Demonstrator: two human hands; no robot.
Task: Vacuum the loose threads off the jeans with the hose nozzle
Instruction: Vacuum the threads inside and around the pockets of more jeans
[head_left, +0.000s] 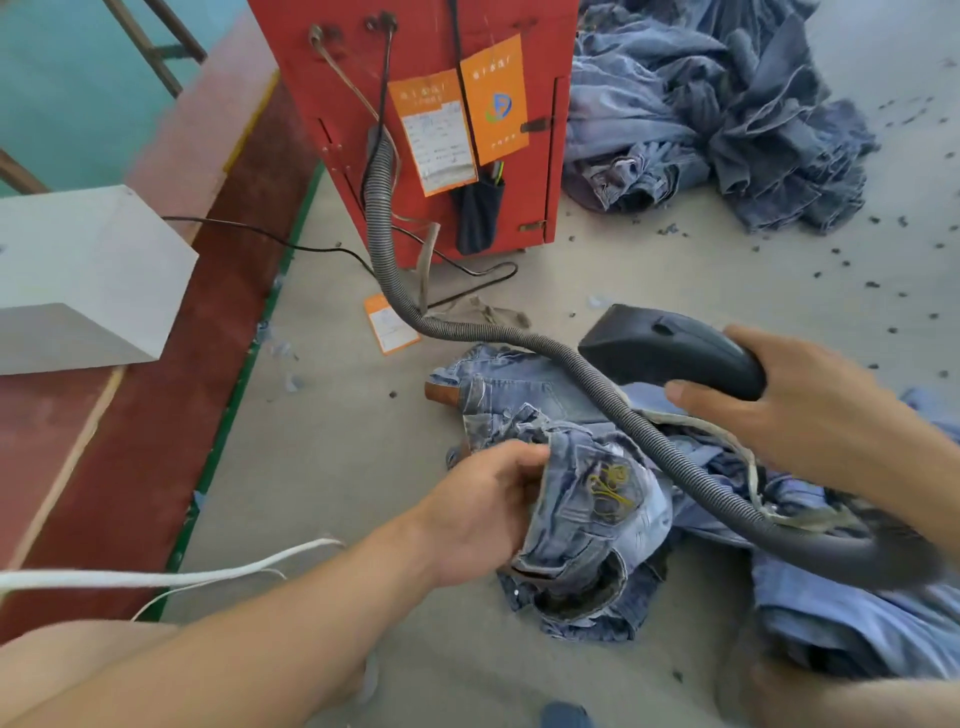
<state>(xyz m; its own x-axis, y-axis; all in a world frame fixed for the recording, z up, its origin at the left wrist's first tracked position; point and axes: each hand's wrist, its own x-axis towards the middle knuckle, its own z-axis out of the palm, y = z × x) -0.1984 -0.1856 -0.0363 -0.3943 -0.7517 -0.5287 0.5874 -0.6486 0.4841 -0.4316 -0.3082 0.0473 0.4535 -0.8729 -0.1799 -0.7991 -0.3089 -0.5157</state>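
A pair of light-blue jeans (587, 525) lies bunched on the grey floor. My left hand (483, 509) grips a fold of them near the waistband, where yellow loose threads (613, 486) show on the denim. My right hand (795, 405) holds the black nozzle (670, 348) by its rear, raised above the jeans with its mouth pointing left and away from the cloth. The grey ribbed hose (524, 340) runs from the red machine across the jeans and under my right forearm.
The red vacuum cabinet (415, 67) with orange tags stands ahead. A heap of blue jeans (717, 109) lies behind on the right. A white box (88, 275) sits left, on the red strip. Black cable, white cord (156, 574) and denim scraps litter the floor.
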